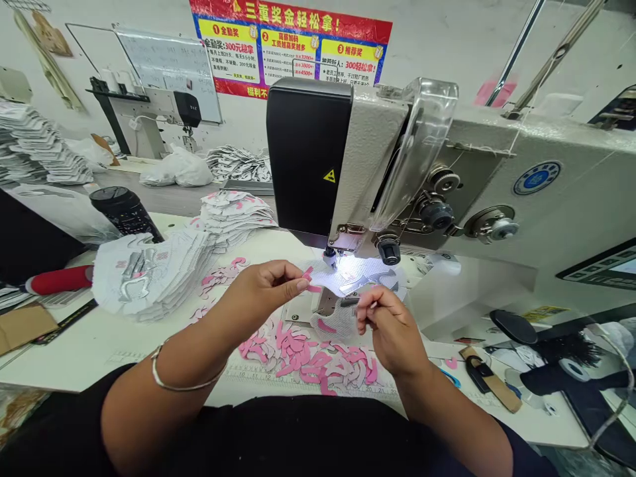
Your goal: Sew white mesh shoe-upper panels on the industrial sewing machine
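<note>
A white mesh fabric piece (348, 270) with grey patches lies under the lit needle area of the sewing machine (318, 152). My left hand (278, 281) comes in from the left, thumb and forefinger pinched on a small pink fabric piece (309, 273) beside the presser foot (330, 258). To the right of the needle, my right hand (392, 324) is closed with curled fingers at the mesh piece's near edge; what it grips, if anything, is hidden. Part of the mesh with a pink patch (326, 326) hangs toward me below the hands.
Many loose pink and pale cut pieces (303, 351) lie in front of the machine. At left are a stack of white panels (149, 278), a black bottle (124, 212) and a red handle (59, 279). A black-handled tool (479, 374) lies at right.
</note>
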{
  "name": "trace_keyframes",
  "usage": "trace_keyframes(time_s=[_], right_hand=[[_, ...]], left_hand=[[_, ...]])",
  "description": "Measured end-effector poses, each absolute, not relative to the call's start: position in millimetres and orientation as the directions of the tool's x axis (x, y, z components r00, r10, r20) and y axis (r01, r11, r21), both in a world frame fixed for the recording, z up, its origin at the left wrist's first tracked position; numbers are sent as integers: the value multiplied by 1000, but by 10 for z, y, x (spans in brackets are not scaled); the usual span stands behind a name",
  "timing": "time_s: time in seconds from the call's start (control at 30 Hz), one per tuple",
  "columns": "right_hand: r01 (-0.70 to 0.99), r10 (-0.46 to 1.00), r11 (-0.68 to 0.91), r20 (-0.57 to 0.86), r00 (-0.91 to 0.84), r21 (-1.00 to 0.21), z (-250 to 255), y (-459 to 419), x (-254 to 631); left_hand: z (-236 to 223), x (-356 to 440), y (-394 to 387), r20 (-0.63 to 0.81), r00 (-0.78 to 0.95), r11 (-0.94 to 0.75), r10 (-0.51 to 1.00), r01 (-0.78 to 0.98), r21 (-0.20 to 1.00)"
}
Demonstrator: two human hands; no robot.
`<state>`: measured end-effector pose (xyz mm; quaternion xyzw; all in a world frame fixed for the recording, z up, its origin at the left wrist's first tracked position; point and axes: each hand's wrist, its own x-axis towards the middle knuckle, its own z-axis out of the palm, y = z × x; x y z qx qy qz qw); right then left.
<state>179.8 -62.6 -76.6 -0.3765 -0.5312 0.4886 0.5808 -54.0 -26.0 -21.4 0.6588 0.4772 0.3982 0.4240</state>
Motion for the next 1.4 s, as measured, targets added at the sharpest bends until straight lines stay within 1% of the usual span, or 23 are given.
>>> trace_keyframes(time_s=[0.07, 0.1, 0.13, 0.17, 0.23, 0.3, 0.37, 0.4, 0.47, 0.6, 0.7, 0.83, 0.93, 1.23, 1.4], right_hand=[[47, 942, 335, 335, -3, -941, -727, -600, 1878], [185, 928, 366, 373, 5, -912, -704, -587, 1905], [332, 908, 394, 419, 5, -857, -681, -573, 1923], [473, 880, 423, 475, -10, -773, -662, -555, 1934], [692, 803, 484, 586, -108, -535, -648, -507, 1941], [804, 724, 525, 643, -249, -280, -671, -445, 1945], [844, 672, 529, 652, -350, -91, -718, -381, 1951], [852, 652, 523, 657, -378, -29, -744, -353, 1953], [858, 618, 513, 677, -401, 39, -788, -307, 1951], [847, 565, 527, 717, -408, 67, -840, -250, 1933], [823, 525, 564, 742, -417, 63, -870, -217, 1944], [764, 443, 634, 752, -487, 121, -890, -189, 1983], [749, 406, 646, 763, -503, 150, -884, -182, 1995], [732, 351, 667, 809, -471, 137, -932, -168, 1990], [724, 345, 679, 817, -462, 122, -941, -165, 1989]], left_hand=[[-180, -463, -152, 115, 228, -186, 967, 318, 930], [-180, -413, -98, 113, 230, -185, 967, 322, 929], [-191, -360, -45, 110, 235, -184, 966, 320, 929], [-212, -308, 6, 110, 238, -183, 965, 312, 932], [-269, -217, 95, 102, 246, -171, 964, 274, 946], [-326, -159, 158, 78, 254, -145, 964, 259, 955], [-360, -134, 192, 32, 269, -115, 963, 301, 947], [-365, -129, 200, 14, 274, -108, 962, 332, 937], [-358, -126, 201, 12, 271, -117, 962, 376, 919], [-306, -115, 179, 62, 254, -169, 965, 422, 891], [-281, -103, 169, 59, 266, -173, 962, 427, 887], [-290, -99, 175, 65, 267, -178, 961, 427, 887], [-311, -101, 180, 48, 276, -163, 960, 414, 896], [-331, -99, 181, 61, 253, -173, 965, 447, 878], [-324, -92, 172, 32, 252, -143, 967, 435, 889]])
